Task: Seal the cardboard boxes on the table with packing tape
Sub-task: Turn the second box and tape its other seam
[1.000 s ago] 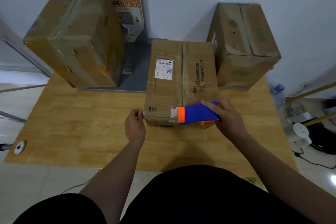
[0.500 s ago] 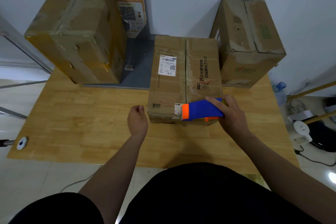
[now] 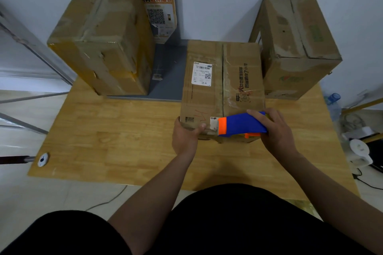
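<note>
A long cardboard box [image 3: 207,97] with a white shipping label lies in the middle of the wooden table [image 3: 116,136], its flaps closed along a centre seam. My right hand [image 3: 275,132] grips a blue and orange tape dispenser [image 3: 241,125] at the box's near edge, its orange end by the seam. My left hand [image 3: 184,137] holds the box's near left corner, thumb on the top face. A bigger box [image 3: 103,39] stands at the back left and another box [image 3: 294,47] at the back right.
A grey panel with a QR poster [image 3: 159,12] stands against the wall between the boxes. A plastic bottle [image 3: 332,103] and white devices with cables [image 3: 360,151] lie on the floor to the right. A metal rod with a white cap [image 3: 42,159] sticks out at the table's left.
My left hand moved right from beside the box and now holds its near left corner. The dispenser and right hand stay at the near edge.
</note>
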`<action>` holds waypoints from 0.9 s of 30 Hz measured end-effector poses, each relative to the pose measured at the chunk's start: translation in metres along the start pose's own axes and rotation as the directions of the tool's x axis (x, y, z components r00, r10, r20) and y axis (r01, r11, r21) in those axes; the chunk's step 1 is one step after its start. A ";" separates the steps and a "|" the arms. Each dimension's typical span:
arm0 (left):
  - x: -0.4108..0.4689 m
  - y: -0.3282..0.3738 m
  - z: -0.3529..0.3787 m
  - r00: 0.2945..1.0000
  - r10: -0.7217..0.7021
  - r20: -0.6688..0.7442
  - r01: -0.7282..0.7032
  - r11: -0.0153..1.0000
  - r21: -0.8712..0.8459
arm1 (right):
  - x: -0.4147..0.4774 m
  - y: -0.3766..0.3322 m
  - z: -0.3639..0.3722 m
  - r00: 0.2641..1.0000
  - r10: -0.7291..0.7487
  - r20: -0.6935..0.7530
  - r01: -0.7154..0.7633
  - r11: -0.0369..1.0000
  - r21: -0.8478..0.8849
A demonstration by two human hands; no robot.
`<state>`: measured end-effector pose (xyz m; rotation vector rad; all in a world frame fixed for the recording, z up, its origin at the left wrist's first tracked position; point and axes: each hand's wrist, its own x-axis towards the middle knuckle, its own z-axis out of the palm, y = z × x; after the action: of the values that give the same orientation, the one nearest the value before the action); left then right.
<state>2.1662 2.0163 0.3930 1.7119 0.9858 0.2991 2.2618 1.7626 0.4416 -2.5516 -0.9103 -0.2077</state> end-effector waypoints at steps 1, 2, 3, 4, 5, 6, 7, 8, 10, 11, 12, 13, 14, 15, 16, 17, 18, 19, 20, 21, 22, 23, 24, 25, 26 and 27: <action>0.001 -0.003 -0.005 1.000 0.027 0.014 -0.027 1.000 0.007 | 0.000 0.000 0.000 1.000 0.007 -0.003 -0.007 1.000 0.007; 0.004 -0.008 -0.010 0.997 0.058 0.041 -0.057 0.998 -0.016 | 0.000 0.000 0.000 1.000 0.015 -0.002 -0.015 1.000 0.010; 0.006 -0.014 -0.015 0.993 0.091 0.077 -0.087 0.995 -0.050 | 0.000 0.000 0.000 1.000 0.021 0.003 -0.021 1.000 0.010; 0.009 -0.019 -0.021 0.986 0.120 0.113 -0.110 0.990 -0.093 | 0.000 -0.001 0.000 1.000 0.027 0.006 -0.027 1.000 0.011; 0.012 -0.023 -0.025 0.981 0.135 0.142 -0.116 0.985 -0.131 | 0.000 -0.001 0.001 0.999 0.031 0.009 -0.031 0.999 0.015; 0.015 -0.027 -0.029 0.978 0.132 0.164 -0.103 0.979 -0.175 | 0.001 -0.001 0.000 0.999 0.032 0.009 -0.033 0.999 0.021; 0.017 -0.028 -0.032 0.977 0.109 0.185 -0.068 0.974 -0.217 | 0.001 0.000 0.000 0.999 0.033 0.008 -0.033 0.999 0.026; 0.018 -0.030 -0.033 0.975 0.084 0.204 -0.030 0.966 -0.257 | 0.000 -0.001 0.000 0.999 0.034 0.009 -0.034 0.999 0.031; 0.020 -0.034 -0.033 0.975 0.049 0.215 0.014 0.959 -0.283 | 0.000 -0.002 -0.001 0.999 0.041 0.014 -0.042 0.998 0.041; 0.019 -0.034 -0.032 0.977 0.037 0.209 0.023 0.961 -0.276 | 0.000 -0.003 -0.001 0.999 0.045 0.017 -0.046 0.998 0.045; 0.019 -0.034 -0.031 0.979 0.037 0.202 0.021 0.961 -0.275 | 0.000 -0.003 -0.001 0.999 0.048 0.019 -0.048 0.998 0.048; 0.020 -0.035 -0.030 0.980 0.037 0.196 0.014 0.967 -0.256 | -0.001 -0.003 -0.001 0.999 0.049 0.022 -0.050 0.998 0.049; 0.020 -0.034 -0.030 0.979 0.054 0.197 -0.005 0.971 -0.241 | -0.001 -0.003 -0.001 0.998 0.051 0.025 -0.053 0.997 0.050; 0.020 -0.033 -0.030 0.977 0.077 0.200 -0.037 0.980 -0.198 | -0.002 -0.003 -0.002 0.998 0.055 0.028 -0.057 0.997 0.051; 0.021 -0.032 -0.030 0.970 0.125 0.210 -0.096 0.985 -0.144 | -0.002 -0.003 -0.002 0.998 0.060 0.032 -0.062 0.997 0.051; 0.021 -0.029 -0.030 0.964 0.175 0.201 -0.171 0.984 -0.039 | -0.002 -0.003 -0.002 0.997 0.064 0.037 -0.066 0.997 0.049; 0.023 -0.027 -0.028 0.960 0.221 0.175 -0.241 0.965 0.102 | -0.002 -0.003 -0.003 0.997 0.065 0.040 -0.067 0.997 0.043; 0.024 -0.024 -0.025 0.954 0.258 0.153 -0.291 0.919 0.265 | -0.003 -0.003 -0.003 0.997 0.064 0.042 -0.065 0.997 0.038; 0.023 -0.018 -0.022 0.948 0.277 0.154 -0.317 0.855 0.412 | -0.003 -0.003 -0.003 0.997 0.060 0.042 -0.062 0.997 0.036; 0.022 -0.011 -0.017 0.939 0.299 0.169 -0.342 0.773 0.534 | -0.003 -0.003 -0.004 0.998 0.055 0.040 -0.056 0.998 0.036; 0.020 -0.003 -0.012 0.918 0.344 0.196 -0.388 0.682 0.620 | -0.004 -0.003 -0.004 0.998 0.050 0.037 -0.052 0.998 0.037; 0.020 0.002 -0.004 0.895 0.376 0.240 -0.432 0.598 0.676 | -0.004 -0.002 -0.004 0.998 0.050 0.038 -0.051 0.998 0.035; 0.016 0.012 0.002 0.880 0.387 0.275 -0.458 0.540 0.706 | -0.005 -0.002 -0.004 0.998 0.052 0.044 -0.053 0.998 0.031; 0.016 0.013 0.010 0.872 0.383 0.305 -0.473 0.503 0.723 | -0.005 -0.003 -0.005 0.997 0.051 0.051 -0.053 0.998 0.025; 0.014 0.015 0.017 0.872 0.371 0.321 -0.476 0.483 0.735 | -0.005 -0.003 -0.007 0.997 0.043 0.061 -0.044 0.999 0.013; 0.013 0.014 0.021 0.876 0.354 0.326 -0.468 0.466 0.751 | -0.004 -0.003 -0.008 0.996 0.028 0.079 -0.028 1.000 -0.003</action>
<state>2.1937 2.0110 0.3940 2.8226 0.5959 0.0099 2.2565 1.7590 0.4491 -2.5885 -0.9029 -0.1000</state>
